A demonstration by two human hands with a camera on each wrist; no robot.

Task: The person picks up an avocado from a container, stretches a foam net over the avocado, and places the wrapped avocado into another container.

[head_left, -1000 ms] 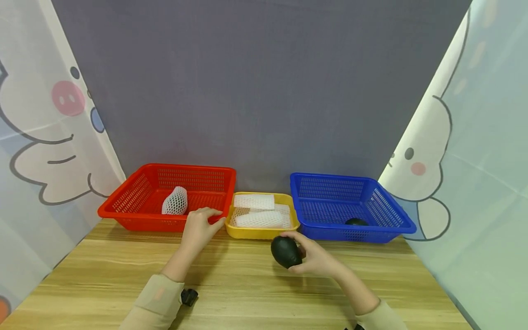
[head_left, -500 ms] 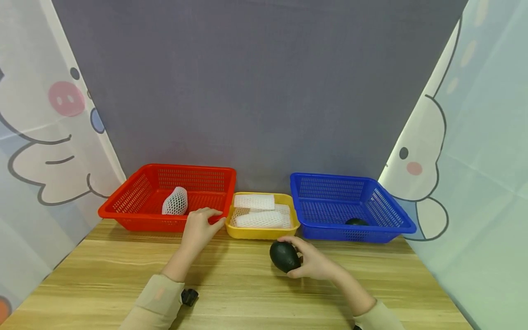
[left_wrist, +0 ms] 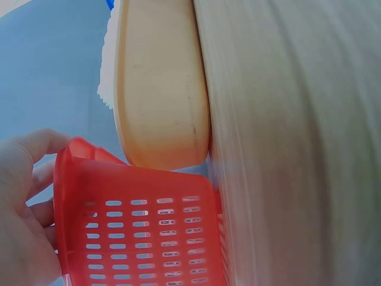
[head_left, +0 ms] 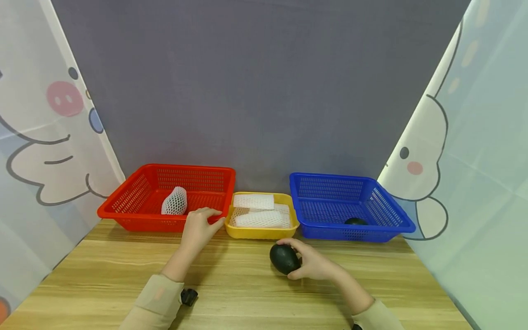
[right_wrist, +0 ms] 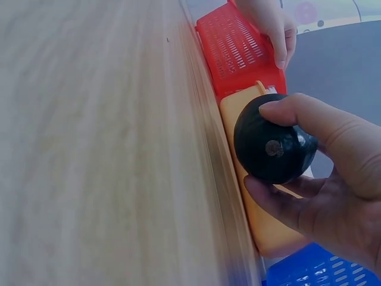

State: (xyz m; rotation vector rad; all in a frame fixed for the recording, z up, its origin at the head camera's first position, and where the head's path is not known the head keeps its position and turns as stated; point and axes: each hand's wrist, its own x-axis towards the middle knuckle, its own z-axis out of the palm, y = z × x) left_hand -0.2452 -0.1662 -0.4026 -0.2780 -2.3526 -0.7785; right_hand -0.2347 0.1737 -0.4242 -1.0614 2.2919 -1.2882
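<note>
My right hand (head_left: 315, 261) pinches a dark, egg-shaped avocado (head_left: 284, 259) between fingers and thumb, low over the wooden table in front of the yellow basket (head_left: 261, 233). In the right wrist view, the brown stem scar shows on the end of the avocado (right_wrist: 262, 143). At the red basket's (head_left: 144, 222) front right corner, my left hand (head_left: 200, 227) grips the rim; the left wrist view has its fingers bent around the edge of the red basket (left_wrist: 137, 179). A fruit in white foam net (head_left: 175, 201) sits inside that basket.
The yellow basket, between the other two, holds several white foam net sleeves (head_left: 260, 219). At the right stands a blue basket (head_left: 350, 233) with another dark fruit (head_left: 355, 221) in it. A grey cloth (head_left: 255, 91) hangs behind the baskets.
My right hand and the avocado have come slightly toward me and lower, mostly in the first half second. The left hand keeps its place on the red basket's rim.
</note>
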